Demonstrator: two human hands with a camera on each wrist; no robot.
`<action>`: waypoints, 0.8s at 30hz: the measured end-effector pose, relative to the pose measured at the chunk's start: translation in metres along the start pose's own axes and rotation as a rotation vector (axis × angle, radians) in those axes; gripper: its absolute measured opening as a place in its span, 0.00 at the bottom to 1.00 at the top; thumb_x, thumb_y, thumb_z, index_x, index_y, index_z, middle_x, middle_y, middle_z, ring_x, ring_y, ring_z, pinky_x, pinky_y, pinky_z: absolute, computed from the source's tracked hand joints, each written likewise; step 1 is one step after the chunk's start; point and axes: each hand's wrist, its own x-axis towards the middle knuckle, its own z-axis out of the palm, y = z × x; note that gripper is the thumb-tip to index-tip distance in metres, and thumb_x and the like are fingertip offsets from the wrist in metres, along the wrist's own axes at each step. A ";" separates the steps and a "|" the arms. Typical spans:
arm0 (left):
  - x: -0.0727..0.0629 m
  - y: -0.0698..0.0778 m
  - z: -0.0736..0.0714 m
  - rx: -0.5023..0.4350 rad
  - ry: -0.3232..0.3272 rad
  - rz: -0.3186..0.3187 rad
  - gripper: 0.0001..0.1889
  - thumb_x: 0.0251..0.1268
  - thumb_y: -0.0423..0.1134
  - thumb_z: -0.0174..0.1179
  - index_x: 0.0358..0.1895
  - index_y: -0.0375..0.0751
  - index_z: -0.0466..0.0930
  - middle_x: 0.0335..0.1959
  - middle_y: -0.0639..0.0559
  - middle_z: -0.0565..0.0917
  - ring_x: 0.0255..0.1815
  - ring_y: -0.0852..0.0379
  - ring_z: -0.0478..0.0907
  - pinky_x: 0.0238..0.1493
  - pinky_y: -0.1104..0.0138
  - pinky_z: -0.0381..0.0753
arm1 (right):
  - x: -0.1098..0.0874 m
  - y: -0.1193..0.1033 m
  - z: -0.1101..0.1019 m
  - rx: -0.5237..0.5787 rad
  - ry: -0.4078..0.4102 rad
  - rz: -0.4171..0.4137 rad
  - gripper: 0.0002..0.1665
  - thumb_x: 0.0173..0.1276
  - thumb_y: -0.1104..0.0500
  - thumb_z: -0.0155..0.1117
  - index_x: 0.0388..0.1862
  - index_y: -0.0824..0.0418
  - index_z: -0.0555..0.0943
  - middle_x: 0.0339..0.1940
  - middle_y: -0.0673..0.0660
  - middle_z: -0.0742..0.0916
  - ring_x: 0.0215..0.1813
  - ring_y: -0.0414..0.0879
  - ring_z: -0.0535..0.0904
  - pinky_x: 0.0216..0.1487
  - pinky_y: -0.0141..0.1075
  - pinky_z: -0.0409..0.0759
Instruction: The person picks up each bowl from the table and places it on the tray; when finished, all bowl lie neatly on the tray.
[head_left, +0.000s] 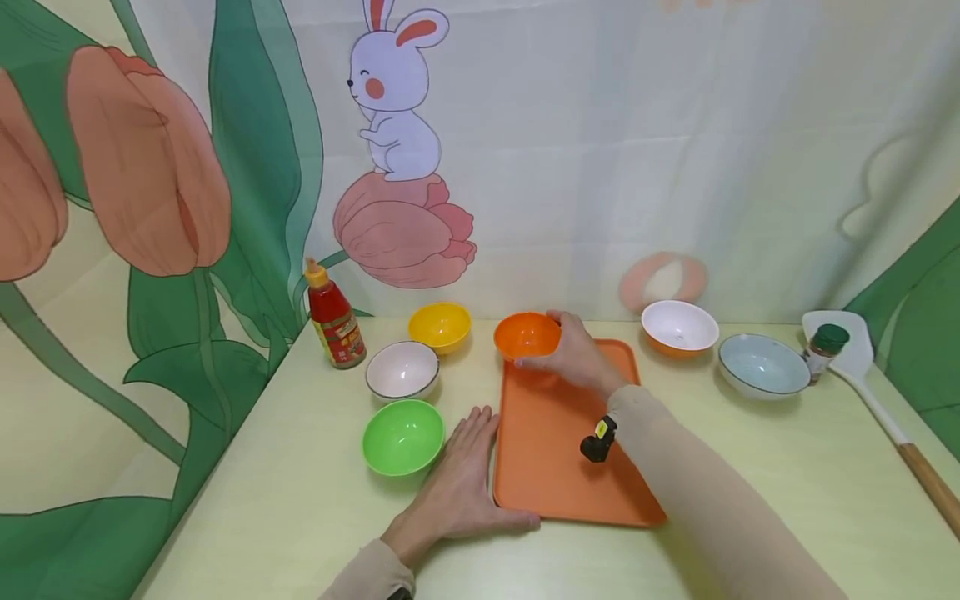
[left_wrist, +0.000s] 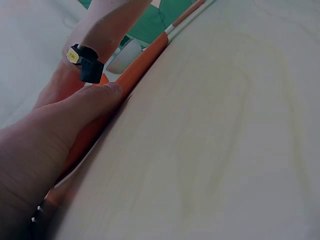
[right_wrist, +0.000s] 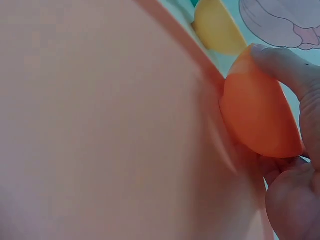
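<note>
Orange bowl: it's at the tray's far left corner [head_left: 527, 333]. My right hand covers its right side, and I honestly can't tell if it's resting on the tray or slightly lifted.
Right hand: pinching that bowl [head_left: 572, 354], thumb at the near rim, fingers round the far side. Most of the fingertips are hidden from me. The arm reaches in diagonally from the lower right.
Orange tray: flat on the counter [head_left: 300, 500], right forearm blocking a chunk of its right side [head_left: 540, 467]. On the right wrist feed it's mostly a big blurry patch.
Left hand: spread at the tray's near left corner [head_left: 461, 483], fingers straight along the left edge, thumb out along the near edge. Left wrist feed is dim and shows mainly the thumb.
Left-side bowls: green bowl [head_left: 403, 437] just beside the left hand, white bowl [head_left: 402, 371] behind it, yellow bowl [head_left: 439, 327] farther back.
Sauce bottle: upright at far left, label too small to read [head_left: 335, 325].
Right-side stuff: white-and-orange bowl [head_left: 679, 327], pale blue bowl [head_left: 763, 367] partly covering a green-capped jar [head_left: 821, 354], plus a spatula [head_left: 861, 346] whose wooden handle gets cut off at the frame edge.
</note>
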 end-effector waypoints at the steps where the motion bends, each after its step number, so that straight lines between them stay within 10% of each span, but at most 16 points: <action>1: 0.000 0.000 0.000 -0.001 -0.003 0.000 0.79 0.44 0.85 0.75 0.91 0.37 0.53 0.93 0.39 0.53 0.95 0.43 0.46 0.94 0.50 0.46 | 0.000 0.001 0.000 -0.011 -0.002 -0.001 0.69 0.65 0.42 0.87 0.89 0.68 0.56 0.83 0.69 0.68 0.77 0.65 0.73 0.84 0.61 0.73; 24: 0.001 0.002 -0.001 0.004 -0.024 -0.029 0.80 0.42 0.88 0.73 0.92 0.39 0.51 0.94 0.40 0.51 0.95 0.45 0.44 0.94 0.50 0.45 | -0.016 0.006 -0.021 0.109 0.000 -0.051 0.79 0.63 0.37 0.88 0.96 0.52 0.44 0.93 0.63 0.60 0.90 0.65 0.60 0.86 0.64 0.68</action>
